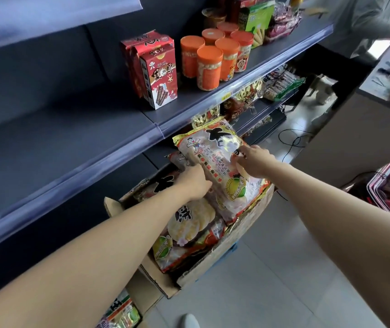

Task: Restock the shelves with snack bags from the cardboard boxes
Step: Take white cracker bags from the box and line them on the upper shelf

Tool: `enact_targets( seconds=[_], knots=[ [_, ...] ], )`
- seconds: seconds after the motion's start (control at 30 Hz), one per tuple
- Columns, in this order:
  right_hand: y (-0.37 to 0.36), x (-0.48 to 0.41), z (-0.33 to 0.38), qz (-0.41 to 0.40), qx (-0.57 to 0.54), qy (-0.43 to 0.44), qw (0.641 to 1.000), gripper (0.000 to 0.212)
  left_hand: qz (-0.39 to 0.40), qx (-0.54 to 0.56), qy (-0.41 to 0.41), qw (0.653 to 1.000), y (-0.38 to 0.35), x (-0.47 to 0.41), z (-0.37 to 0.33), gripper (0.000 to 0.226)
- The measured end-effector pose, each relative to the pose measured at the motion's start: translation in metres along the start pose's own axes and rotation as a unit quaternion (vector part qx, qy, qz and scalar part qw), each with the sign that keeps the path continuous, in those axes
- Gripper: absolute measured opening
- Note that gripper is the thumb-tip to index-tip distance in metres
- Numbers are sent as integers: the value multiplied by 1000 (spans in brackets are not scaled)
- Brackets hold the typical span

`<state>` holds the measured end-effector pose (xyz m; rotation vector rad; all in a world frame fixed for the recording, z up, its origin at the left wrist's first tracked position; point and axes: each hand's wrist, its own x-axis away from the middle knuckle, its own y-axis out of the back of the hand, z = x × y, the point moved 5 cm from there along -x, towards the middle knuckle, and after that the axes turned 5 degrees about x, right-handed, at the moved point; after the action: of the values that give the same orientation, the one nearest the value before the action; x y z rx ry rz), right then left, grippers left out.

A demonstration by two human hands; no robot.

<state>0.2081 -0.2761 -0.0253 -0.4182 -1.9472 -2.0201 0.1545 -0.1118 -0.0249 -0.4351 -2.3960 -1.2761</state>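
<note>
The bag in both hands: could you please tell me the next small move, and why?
Probably raise the bag onto the shelf behind it: the left hand and right hand grip it above the box, and matching bags stand there.

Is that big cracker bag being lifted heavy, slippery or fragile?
Probably light for its size: the large glossy plastic bag of rice crackers looks puffy. Likely slippery, given that shiny film. Its contents may crack if squeezed.
</note>
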Motion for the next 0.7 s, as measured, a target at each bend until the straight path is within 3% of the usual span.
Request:
enact_targets(
  seconds=[0.1,0.2,0.33,0.47,0.53,0.6,0.7],
  knots=[
    [-8,-15,-5,35,-88,-25,995,75,8,111,55,992,-8,-11,5,52],
    [-20,-26,-11,61,-180,-63,980,99,20,265,97,959,-15,-20,5,57],
    [-21,-29,-17,28,-187,-116,975,102,1,358,128,925,-18,-23,4,60],
    [-44,-42,-26,46,-312,-138,939,128,3,419,122,900,-12,-21,7,102],
    [-39,-25,-17,65,-367,-138,918,117,-7,412,113,904,-3,-16,12,93],
    [-37,-15,-8,81,-398,-133,904,96,-28,393,106,913,10,-8,19,69],
    [-29,-3,9,86,-448,-105,884,94,-48,360,86,928,29,10,25,48]
  ],
)
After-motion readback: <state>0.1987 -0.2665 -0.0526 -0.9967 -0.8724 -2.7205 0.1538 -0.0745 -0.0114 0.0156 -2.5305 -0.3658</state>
